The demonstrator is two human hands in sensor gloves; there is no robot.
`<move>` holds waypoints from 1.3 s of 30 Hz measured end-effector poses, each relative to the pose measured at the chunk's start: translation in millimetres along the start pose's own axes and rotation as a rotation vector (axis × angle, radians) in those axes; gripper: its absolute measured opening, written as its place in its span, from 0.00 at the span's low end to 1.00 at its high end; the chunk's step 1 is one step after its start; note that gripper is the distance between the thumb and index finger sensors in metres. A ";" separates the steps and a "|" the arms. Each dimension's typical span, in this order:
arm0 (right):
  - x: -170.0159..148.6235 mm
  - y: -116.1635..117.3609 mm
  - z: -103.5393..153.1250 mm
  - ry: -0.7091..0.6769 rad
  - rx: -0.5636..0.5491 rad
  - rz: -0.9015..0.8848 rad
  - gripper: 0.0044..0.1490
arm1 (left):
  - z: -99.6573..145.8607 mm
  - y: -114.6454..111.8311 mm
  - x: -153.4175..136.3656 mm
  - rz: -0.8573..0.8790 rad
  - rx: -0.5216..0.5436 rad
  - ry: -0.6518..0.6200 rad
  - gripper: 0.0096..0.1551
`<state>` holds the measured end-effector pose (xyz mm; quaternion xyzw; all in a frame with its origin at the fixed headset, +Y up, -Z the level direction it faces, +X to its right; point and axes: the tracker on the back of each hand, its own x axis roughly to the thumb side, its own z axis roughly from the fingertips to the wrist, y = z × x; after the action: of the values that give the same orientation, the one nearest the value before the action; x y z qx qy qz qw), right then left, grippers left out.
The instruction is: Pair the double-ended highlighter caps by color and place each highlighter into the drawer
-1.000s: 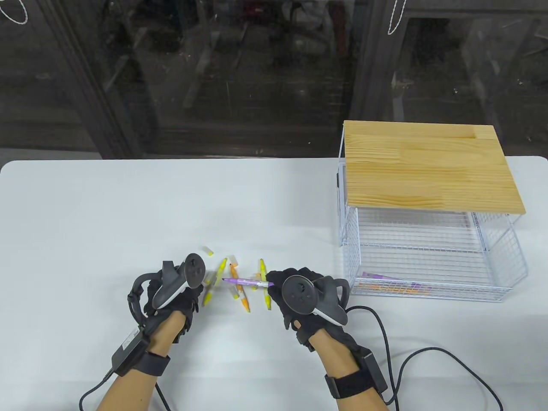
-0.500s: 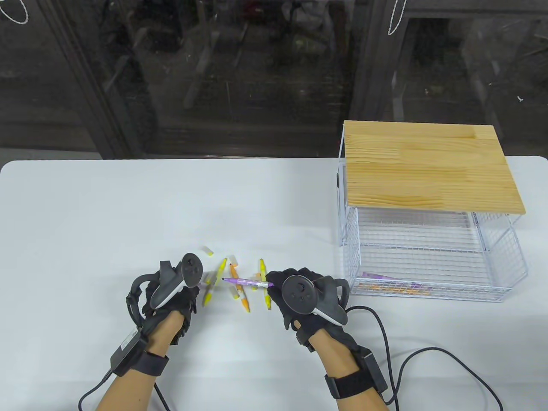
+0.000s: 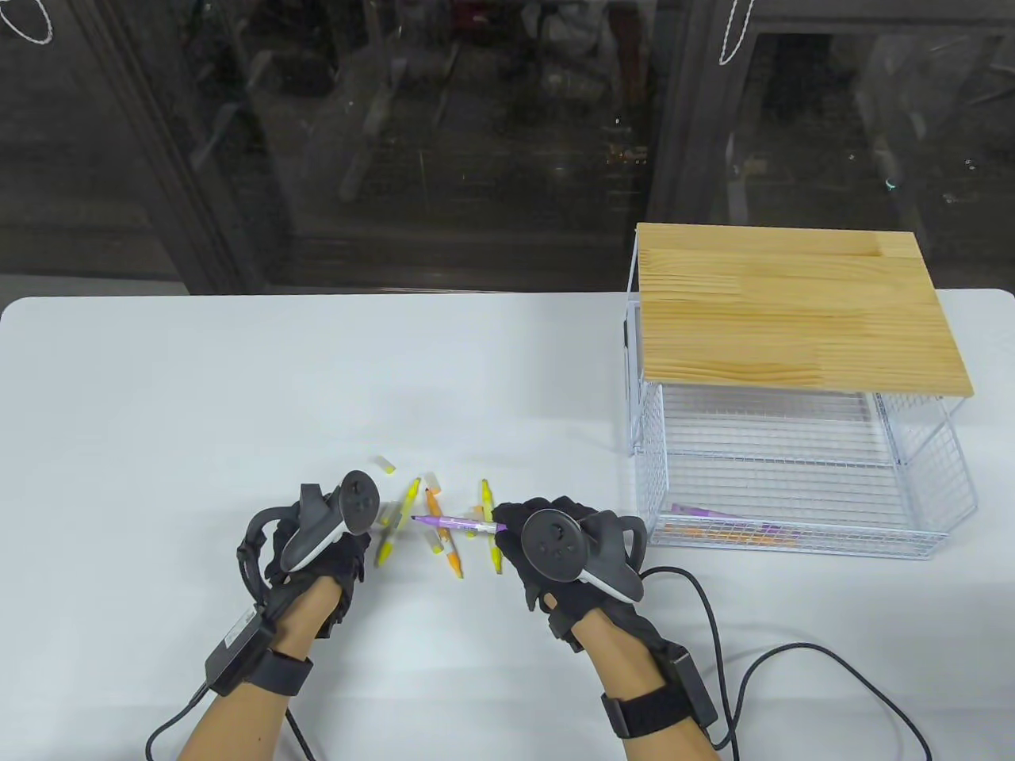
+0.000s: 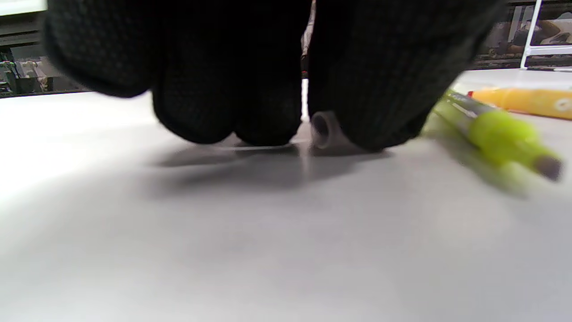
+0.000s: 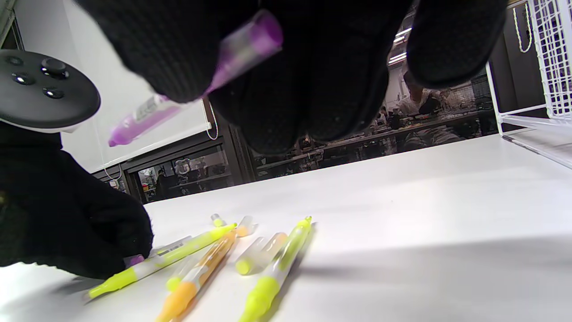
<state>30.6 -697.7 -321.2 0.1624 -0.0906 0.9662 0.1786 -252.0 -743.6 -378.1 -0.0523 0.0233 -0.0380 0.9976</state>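
Trackers hide both grips from above; right hand (image 3: 547, 547) pinches purple highlighter (image 3: 452, 521), left hand (image 3: 317, 547) fingertips (image 4: 250, 116) press down around small cap (image 4: 322, 129).

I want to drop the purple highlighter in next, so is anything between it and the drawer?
Nothing visible. The purple highlighter is held off the table in the right hand, and the table between it and the open wire drawer is bare.

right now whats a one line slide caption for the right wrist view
Right hand holds a purple highlighter above yellow and orange highlighters lying on the white table.
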 end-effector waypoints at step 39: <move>0.0 0.8 -0.2 0.002 0.013 -0.001 0.27 | 39.7 60.0 -31.2 0.454 0.290 -0.118 0.25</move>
<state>30.2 -698.4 -321.5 0.1628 -0.0840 0.9668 0.1782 -276.7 -677.6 -343.6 0.0957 -0.0295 0.1865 0.9773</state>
